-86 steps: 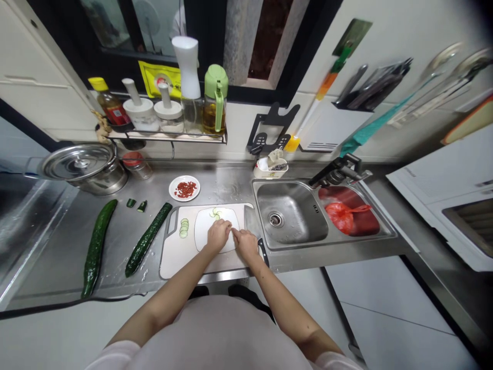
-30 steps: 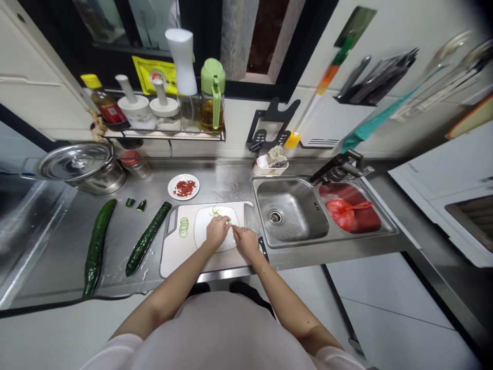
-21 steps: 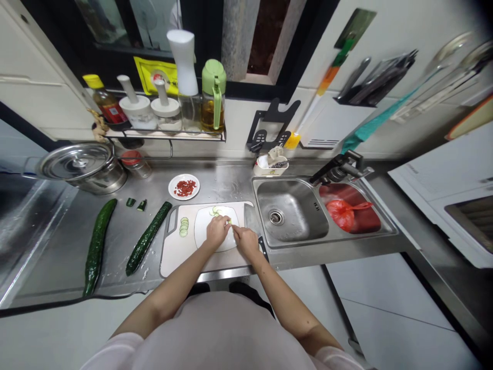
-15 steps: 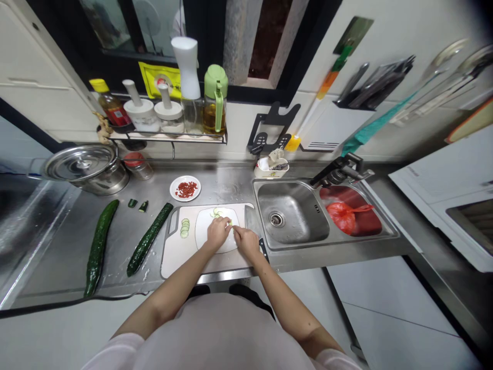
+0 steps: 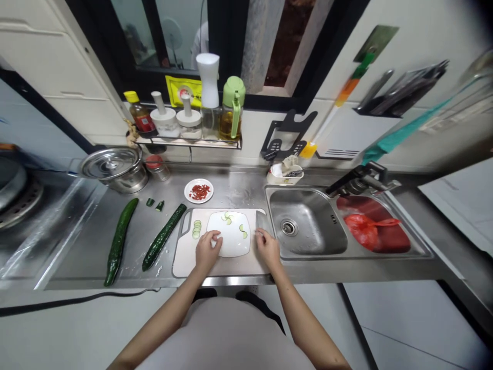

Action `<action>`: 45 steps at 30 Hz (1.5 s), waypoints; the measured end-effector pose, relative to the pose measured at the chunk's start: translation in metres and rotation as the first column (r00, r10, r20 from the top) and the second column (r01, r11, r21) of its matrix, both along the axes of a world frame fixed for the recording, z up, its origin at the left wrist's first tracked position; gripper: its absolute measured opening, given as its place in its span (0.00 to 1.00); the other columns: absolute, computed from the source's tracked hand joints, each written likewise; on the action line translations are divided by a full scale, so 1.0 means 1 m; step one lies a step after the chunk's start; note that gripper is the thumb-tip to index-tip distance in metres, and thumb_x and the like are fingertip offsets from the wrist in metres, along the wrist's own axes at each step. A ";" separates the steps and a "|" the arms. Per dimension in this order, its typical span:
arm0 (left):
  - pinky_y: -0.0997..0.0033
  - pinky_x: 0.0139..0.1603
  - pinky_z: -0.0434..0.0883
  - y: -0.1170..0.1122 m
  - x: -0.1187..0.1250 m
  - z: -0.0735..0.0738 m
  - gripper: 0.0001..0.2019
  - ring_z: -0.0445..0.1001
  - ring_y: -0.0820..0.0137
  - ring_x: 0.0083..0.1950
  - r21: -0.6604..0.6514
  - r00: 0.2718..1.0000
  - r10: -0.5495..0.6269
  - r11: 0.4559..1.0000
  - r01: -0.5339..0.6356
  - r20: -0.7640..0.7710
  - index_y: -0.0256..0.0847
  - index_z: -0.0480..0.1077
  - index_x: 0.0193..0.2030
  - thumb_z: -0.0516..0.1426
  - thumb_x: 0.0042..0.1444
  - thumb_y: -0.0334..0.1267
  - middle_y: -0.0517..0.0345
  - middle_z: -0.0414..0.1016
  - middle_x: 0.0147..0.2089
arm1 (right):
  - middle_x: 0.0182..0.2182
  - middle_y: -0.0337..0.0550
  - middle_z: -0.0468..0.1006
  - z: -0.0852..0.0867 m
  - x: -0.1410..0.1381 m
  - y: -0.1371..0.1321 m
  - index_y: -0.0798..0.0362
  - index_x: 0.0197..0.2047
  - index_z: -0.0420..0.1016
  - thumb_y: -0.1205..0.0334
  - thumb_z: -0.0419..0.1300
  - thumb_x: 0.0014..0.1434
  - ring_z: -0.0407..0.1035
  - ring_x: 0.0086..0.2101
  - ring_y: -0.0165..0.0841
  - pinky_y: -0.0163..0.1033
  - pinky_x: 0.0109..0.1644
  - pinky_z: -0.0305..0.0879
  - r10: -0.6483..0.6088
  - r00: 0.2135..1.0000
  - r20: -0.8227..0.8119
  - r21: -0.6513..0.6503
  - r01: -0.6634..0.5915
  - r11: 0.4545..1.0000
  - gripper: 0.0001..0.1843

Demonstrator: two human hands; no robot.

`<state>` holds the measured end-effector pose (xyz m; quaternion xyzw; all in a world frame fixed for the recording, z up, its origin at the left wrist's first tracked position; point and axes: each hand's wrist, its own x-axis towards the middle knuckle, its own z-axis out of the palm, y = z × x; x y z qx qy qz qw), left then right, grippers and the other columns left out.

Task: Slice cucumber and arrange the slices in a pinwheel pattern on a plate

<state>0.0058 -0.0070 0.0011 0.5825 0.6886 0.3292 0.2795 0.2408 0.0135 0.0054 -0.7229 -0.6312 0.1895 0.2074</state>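
A white square plate (image 5: pixel 230 246) lies on the pale cutting board (image 5: pixel 187 262). Thin cucumber pieces (image 5: pixel 228 219) rest near its far edge, and more cucumber pieces (image 5: pixel 243 231) lie toward its right side. My left hand (image 5: pixel 208 250) hovers at the plate's left edge, thumb and fingers apart, holding nothing. At the board's right side, my right hand (image 5: pixel 267 248) is over a knife, its fingers bent. The knife blade (image 5: pixel 263 221) shows beyond them; the handle is hidden, so I cannot tell whether it is gripped. Round cucumber slices (image 5: pixel 196 229) overlap on the board's left.
Two cucumbers, one whole (image 5: pixel 120 244) and one cut (image 5: pixel 164 238), lie left of the board near cucumber ends (image 5: pixel 159 206). Behind the board sits a small plate (image 5: pixel 198 199) of red bits. A double sink (image 5: pixel 308 249) borders the right; a lidded pot (image 5: pixel 131 177) stands back left.
My hands have parted from over the plate, left hand to its left edge, right hand to the knife. Cucumber pieces now show on the plate's right side. The whole view has shifted.
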 end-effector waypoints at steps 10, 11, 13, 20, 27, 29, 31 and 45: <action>0.66 0.45 0.64 -0.015 -0.077 -0.011 0.12 0.72 0.62 0.42 -0.120 0.928 0.280 0.941 -0.316 -0.247 0.43 0.73 0.44 0.54 0.56 0.40 0.55 0.75 0.36 | 0.21 0.42 0.74 0.007 -0.014 -0.002 0.57 0.47 0.79 0.45 0.45 0.60 0.66 0.24 0.33 0.35 0.31 0.59 0.017 0.987 -0.158 0.064 -0.007 0.998 0.30; 0.65 0.46 0.64 -0.013 -0.077 -0.012 0.12 0.72 0.62 0.43 -0.121 0.925 0.277 0.941 -0.317 -0.261 0.43 0.73 0.44 0.54 0.56 0.40 0.55 0.76 0.36 | 0.21 0.42 0.74 0.008 -0.016 -0.002 0.57 0.47 0.79 0.45 0.45 0.60 0.66 0.24 0.33 0.35 0.31 0.59 0.016 0.986 -0.165 0.068 -0.005 0.998 0.30; 0.64 0.48 0.64 -0.010 -0.076 -0.012 0.12 0.72 0.61 0.44 -0.128 0.917 0.278 0.937 -0.324 -0.287 0.43 0.73 0.45 0.54 0.56 0.41 0.54 0.76 0.36 | 0.22 0.42 0.75 0.007 -0.019 -0.003 0.57 0.47 0.79 0.45 0.45 0.60 0.66 0.24 0.33 0.35 0.31 0.59 0.013 0.985 -0.174 0.076 0.001 0.997 0.30; 0.60 0.49 0.61 -0.005 -0.068 -0.013 0.15 0.72 0.57 0.46 -0.174 0.893 0.258 0.925 -0.339 -0.369 0.42 0.73 0.45 0.55 0.56 0.48 0.52 0.76 0.38 | 0.21 0.43 0.75 0.002 -0.017 -0.014 0.57 0.45 0.80 0.45 0.45 0.60 0.66 0.23 0.33 0.36 0.30 0.59 0.030 0.984 -0.174 0.078 -0.016 0.997 0.30; 0.57 0.50 0.60 0.000 -0.061 -0.016 0.14 0.71 0.54 0.49 -0.196 0.882 0.241 0.919 -0.341 -0.404 0.42 0.71 0.44 0.56 0.56 0.47 0.47 0.76 0.45 | 0.20 0.42 0.74 0.008 -0.015 -0.021 0.56 0.45 0.80 0.44 0.46 0.60 0.66 0.22 0.33 0.36 0.30 0.60 0.037 0.982 -0.183 0.083 -0.022 0.996 0.30; 0.58 0.50 0.60 0.001 -0.059 -0.017 0.13 0.71 0.55 0.48 -0.191 0.883 0.257 0.916 -0.352 -0.392 0.41 0.71 0.43 0.56 0.56 0.46 0.48 0.76 0.44 | 0.20 0.42 0.74 0.009 -0.015 -0.021 0.56 0.45 0.80 0.44 0.46 0.60 0.66 0.22 0.33 0.36 0.29 0.60 0.046 0.982 -0.184 0.090 -0.030 0.995 0.30; 0.59 0.49 0.61 0.002 -0.058 -0.016 0.11 0.72 0.56 0.47 -0.181 0.889 0.271 0.917 -0.355 -0.368 0.41 0.71 0.41 0.57 0.55 0.45 0.50 0.76 0.42 | 0.20 0.42 0.74 0.010 -0.015 -0.020 0.56 0.45 0.80 0.44 0.46 0.60 0.66 0.22 0.34 0.36 0.29 0.60 0.050 0.981 -0.187 0.095 -0.032 0.995 0.30; 0.70 0.41 0.70 0.020 -0.049 0.016 0.18 0.75 0.70 0.35 -0.121 0.800 0.259 0.965 -0.231 0.540 0.37 0.72 0.35 0.62 0.44 0.50 0.54 0.77 0.33 | 0.21 0.39 0.71 0.037 -0.047 -0.005 0.57 0.43 0.78 0.47 0.51 0.58 0.64 0.23 0.31 0.35 0.31 0.61 0.121 0.912 -0.392 0.127 -0.077 0.989 0.24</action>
